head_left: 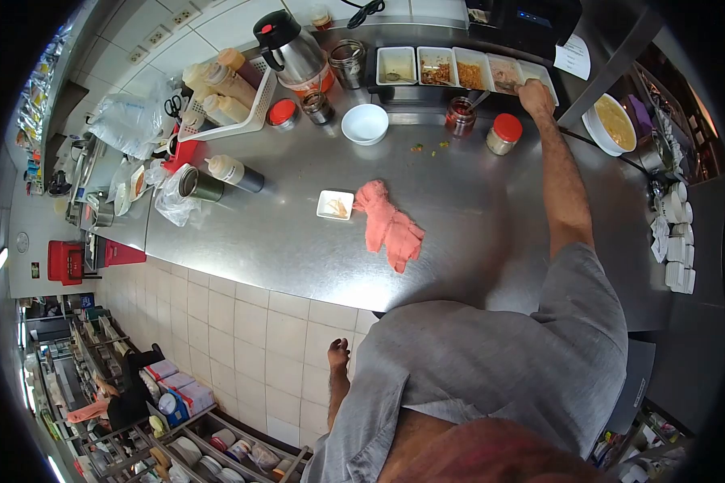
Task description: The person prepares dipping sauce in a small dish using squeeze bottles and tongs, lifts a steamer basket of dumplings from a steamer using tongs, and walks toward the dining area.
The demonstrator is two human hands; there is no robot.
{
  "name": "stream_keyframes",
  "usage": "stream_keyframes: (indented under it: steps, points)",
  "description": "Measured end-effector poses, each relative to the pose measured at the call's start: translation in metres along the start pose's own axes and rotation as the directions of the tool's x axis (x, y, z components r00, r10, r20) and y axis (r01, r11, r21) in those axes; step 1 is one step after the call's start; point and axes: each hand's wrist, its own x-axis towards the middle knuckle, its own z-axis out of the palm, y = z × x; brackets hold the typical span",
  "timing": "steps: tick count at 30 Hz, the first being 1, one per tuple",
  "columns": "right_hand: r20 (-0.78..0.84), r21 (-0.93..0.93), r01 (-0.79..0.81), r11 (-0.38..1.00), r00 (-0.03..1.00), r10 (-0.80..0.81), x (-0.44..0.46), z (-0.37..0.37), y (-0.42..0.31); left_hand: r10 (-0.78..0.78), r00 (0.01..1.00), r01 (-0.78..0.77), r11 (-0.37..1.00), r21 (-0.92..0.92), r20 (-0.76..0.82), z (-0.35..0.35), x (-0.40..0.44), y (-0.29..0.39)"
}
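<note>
My right hand (pixel 536 97) reaches to the right end of a row of white containers in a black holder. Its fingers are bent together at the front edge of the last white container (pixel 539 74), beside the container of pale pinkish food (pixel 504 71). What the fingertips hold, if anything, is hidden. Below the counter's front edge, my left hand (pixel 339 352) hangs at my side, fingers loosely curled and apart, with nothing in it. A white bowl (pixel 365 125), a small square dish (pixel 335 205) with pale bits and a pink cloth (pixel 388 225) lie on the steel counter.
A red-lidded jar (pixel 504 134) and an open red jar with a spoon (pixel 461 117) stand before the containers. At left are a basket of squeeze bottles (pixel 250 113) and a steel thermos (pixel 294 52). A bowl of yellow food (pixel 610 125) sits far right. Another person (pixel 125 394) is behind.
</note>
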Motion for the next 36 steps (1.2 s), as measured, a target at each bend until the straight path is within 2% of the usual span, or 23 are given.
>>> stream_keyframes:
  steps: [5, 8, 11, 14, 17, 19, 20, 22, 24, 25, 27, 29, 30, 33, 35, 36]
  points:
    - [-0.005, 0.039, -0.004, 0.999, 1.0, 0.004, -0.001, -0.006, 0.0, 0.01, 1.0, -0.009, 1.0, 0.001, -0.002, -0.001, 0.001, -0.004]
    - [-0.102, 0.136, -0.006, 0.991, 0.995, 0.02, -0.011, -0.023, 0.001, 0.022, 1.0, -0.022, 0.998, -0.052, -0.003, -0.001, 0.003, -0.011]
    - [-0.115, 0.176, 0.001, 0.984, 0.993, 0.019, -0.011, -0.03, 0.005, 0.03, 1.0, -0.03, 0.999, -0.03, 0.002, 0.0, 0.004, -0.009]
    - [-0.123, 0.08, -0.002, 0.997, 0.992, 0.012, -0.016, -0.021, 0.007, 0.046, 0.998, -0.046, 0.999, 0.002, 0.032, 0.0, 0.004, -0.005]
    - [-0.225, 0.196, 0.04, 0.98, 0.974, 0.005, -0.012, -0.022, 0.013, 0.031, 1.0, -0.031, 1.0, 0.005, -0.007, 0.003, 0.005, -0.003]
    - [-0.197, 0.15, 0.005, 0.989, 0.98, 0.025, -0.017, -0.024, 0.013, 0.083, 0.996, -0.084, 0.996, 0.011, 0.032, 0.0, 0.007, 0.001]
    - [-0.238, 0.164, 0.035, 0.986, 0.971, 0.005, -0.019, -0.027, 0.012, 0.089, 0.996, -0.088, 0.995, -0.045, 0.029, 0.0, 0.011, -0.002]
    - [-0.271, 0.172, 0.076, 0.982, 0.962, -0.027, -0.024, -0.033, 0.008, 0.086, 0.996, -0.085, 0.995, -0.041, 0.02, 0.0, 0.02, -0.01]
    - [-0.277, 0.314, 0.171, 0.934, 0.957, -0.082, -0.039, -0.05, -0.003, 0.076, 0.997, -0.076, 0.997, -0.011, 0.005, -0.002, 0.018, -0.013]
    - [-0.263, 0.315, 0.182, 0.932, 0.96, -0.099, -0.046, -0.054, -0.009, 0.062, 0.998, -0.062, 0.998, -0.022, -0.008, -0.001, 0.019, -0.014]
    - [-0.295, 0.563, 0.33, 0.758, 0.937, -0.189, -0.065, -0.056, -0.025, 0.079, 0.997, -0.079, 0.996, 0.05, -0.006, 0.0, 0.02, -0.022]
    - [-0.182, 0.712, 0.297, 0.637, 0.953, -0.241, -0.087, -0.057, -0.043, 0.04, 0.999, -0.04, 0.998, 0.054, 0.009, 0.001, 0.011, -0.016]
    - [-0.059, 0.756, 0.206, 0.621, 0.967, -0.248, -0.102, -0.06, -0.054, 0.036, 0.999, -0.036, 0.999, 0.039, 0.0, 0.002, 0.013, -0.017]
    - [-0.025, 0.777, 0.234, 0.584, 0.939, -0.342, -0.161, -0.048, -0.093, 0.021, 0.999, -0.02, 1.0, 0.005, -0.03, 0.004, 0.01, -0.02]
    - [0.055, 0.829, 0.201, 0.521, 0.899, -0.434, -0.197, -0.028, -0.115, 0.015, 0.999, -0.015, 1.0, -0.01, -0.047, 0.004, 0.006, -0.019]
    - [0.09, 0.804, 0.229, 0.549, 0.866, -0.492, -0.21, -0.011, -0.124, 0.011, 0.999, -0.012, 1.0, -0.023, -0.045, 0.004, 0.005, -0.021]
